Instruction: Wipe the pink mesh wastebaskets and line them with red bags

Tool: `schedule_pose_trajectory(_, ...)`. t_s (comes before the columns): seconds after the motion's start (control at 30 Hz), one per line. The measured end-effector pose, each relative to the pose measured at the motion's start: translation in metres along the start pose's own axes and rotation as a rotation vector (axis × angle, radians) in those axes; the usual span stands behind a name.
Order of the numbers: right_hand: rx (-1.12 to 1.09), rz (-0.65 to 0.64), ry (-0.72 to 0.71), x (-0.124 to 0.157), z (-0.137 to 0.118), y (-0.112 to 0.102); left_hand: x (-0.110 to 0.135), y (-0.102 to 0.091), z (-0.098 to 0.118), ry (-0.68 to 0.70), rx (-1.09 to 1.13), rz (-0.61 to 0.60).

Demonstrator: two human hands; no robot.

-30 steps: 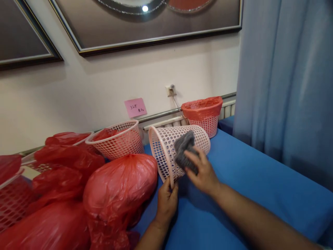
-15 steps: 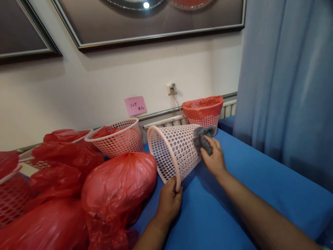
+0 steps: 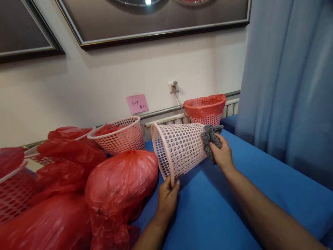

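If overpressed, the basket (image 3: 183, 146) could be rolled. It is gripped by the left hand (image 3: 167, 198), cloth (image 3: 208, 138) by the right hand (image 3: 223, 152).

Pale pink hole-patterned basket (image 3: 183, 147), grey cloth (image 3: 210, 140), blue surface (image 3: 208, 205)

I count two hands, my left hand (image 3: 165, 200) and my right hand (image 3: 223, 152). I see one rag (image 3: 211, 141). I find at least five baskets (image 3: 183, 146), but some are partly hidden. The red bags (image 3: 122, 177) are all heaped up, so I can't count them. I also see two pictures (image 3: 166, 21), one note (image 3: 137, 103), one socket (image 3: 172, 87) and one curtain (image 3: 286, 90).
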State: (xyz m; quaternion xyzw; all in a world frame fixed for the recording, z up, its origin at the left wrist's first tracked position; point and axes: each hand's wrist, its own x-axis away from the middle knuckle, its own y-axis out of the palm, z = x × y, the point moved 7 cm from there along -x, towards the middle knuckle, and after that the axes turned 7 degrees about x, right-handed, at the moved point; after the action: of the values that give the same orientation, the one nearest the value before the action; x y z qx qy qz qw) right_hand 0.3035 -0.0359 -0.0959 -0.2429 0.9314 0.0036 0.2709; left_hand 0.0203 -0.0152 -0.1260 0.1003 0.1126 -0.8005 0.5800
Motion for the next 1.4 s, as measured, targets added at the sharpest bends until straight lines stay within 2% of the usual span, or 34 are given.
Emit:
schedule_pose_trajectory(0.03,0.004,0.011,0.045,-0.002,0.004,0.0,-0.003,0.001,-0.007,-0.012,-0.004,-0.002)
schedule_pose_trajectory(0.07,0.01,0.004,0.022,0.001,0.0,0.0,-0.006,0.001,-0.013,-0.019,-0.012,-0.004)
schedule_pose_trajectory(0.13,0.019,-0.063,-0.208,0.023,-0.029,0.003,-0.01,0.003,-0.02,-0.017,-0.036,-0.013)
schedule_pose_trajectory(0.23,-0.024,-0.274,-0.692,0.087,-0.087,0.011,-0.01,0.006,-0.018,0.018,-0.059,-0.052)
schedule_pose_trajectory(0.3,-0.07,-0.37,-0.871,0.117,-0.105,0.014,-0.007,0.007,-0.012,0.04,-0.075,-0.068)
schedule_pose_trajectory(0.33,-0.078,-0.377,-0.889,0.12,-0.105,0.014,-0.005,0.007,-0.009,0.048,-0.087,-0.063)
schedule_pose_trajectory(0.37,-0.074,-0.353,-0.855,0.114,-0.1,0.015,-0.004,0.006,-0.007,0.05,-0.102,-0.055)
schedule_pose_trajectory(0.43,-0.041,-0.23,-0.641,0.079,-0.072,0.015,-0.004,0.005,-0.005,0.045,-0.128,-0.037)
schedule_pose_trajectory(0.53,-0.035,-0.025,-0.106,0.017,-0.003,0.01,-0.007,0.006,-0.006,0.039,-0.14,-0.042)
schedule_pose_trajectory(0.6,-0.115,0.023,0.21,-0.003,0.034,0.011,-0.009,0.006,-0.008,0.048,-0.142,-0.048)
schedule_pose_trajectory(0.63,-0.142,0.03,0.279,-0.005,0.041,0.012,-0.01,0.007,-0.009,0.054,-0.145,-0.053)
schedule_pose_trajectory(0.67,-0.15,0.03,0.266,-0.004,0.038,0.011,-0.011,0.007,-0.011,0.059,-0.151,-0.06)
schedule_pose_trajectory(0.7,-0.14,0.017,0.173,0.001,0.026,0.011,-0.011,0.007,-0.012,0.065,-0.161,-0.068)
schedule_pose_trajectory(0.77,-0.094,-0.079,-0.185,0.023,-0.018,0.011,-0.012,0.006,-0.012,0.087,-0.195,-0.079)
schedule_pose_trajectory(0.83,-0.096,-0.266,-0.554,0.062,-0.064,0.015,-0.011,0.004,-0.009,0.112,-0.235,-0.084)
schedule_pose_trajectory(0.87,-0.117,-0.342,-0.674,0.08,-0.08,0.015,-0.01,0.003,-0.006,0.121,-0.246,-0.085)
schedule_pose_trajectory(0.97,-0.173,-0.465,-0.908,0.115,-0.108,0.011,-0.006,-0.003,0.011,0.157,-0.21,-0.057)
schedule_pose_trajectory(1.03,-0.173,-0.484,-0.98,0.118,-0.109,0.01,-0.003,-0.009,0.023,0.169,-0.157,0.005)
schedule_pose_trajectory(1.07,-0.157,-0.467,-0.966,0.112,-0.105,0.011,-0.002,-0.012,0.026,0.158,-0.136,0.042)
schedule_pose_trajectory(1.13,-0.111,-0.351,-0.79,0.082,-0.083,0.012,0.0,-0.013,0.026,0.108,-0.114,0.075)
schedule_pose_trajectory(1.23,-0.091,-0.086,-0.267,0.02,-0.021,0.007,0.001,-0.005,0.017,0.08,-0.145,0.013)
schedule_pose_trajectory(1.3,-0.151,-0.013,0.131,-0.004,0.024,0.008,0.002,0.001,0.011,0.107,-0.211,-0.052)
schedule_pose_trajectory(1.33,-0.176,-0.006,0.266,-0.008,0.038,0.01,0.002,0.003,0.008,0.127,-0.251,-0.078)
schedule_pose_trajectory(1.37,-0.185,-0.011,0.323,-0.008,0.042,0.011,0.002,0.005,0.006,0.146,-0.292,-0.101)
schedule_pose_trajectory(1.4,-0.177,-0.023,0.29,-0.005,0.037,0.011,0.002,0.006,0.004,0.163,-0.331,-0.119)
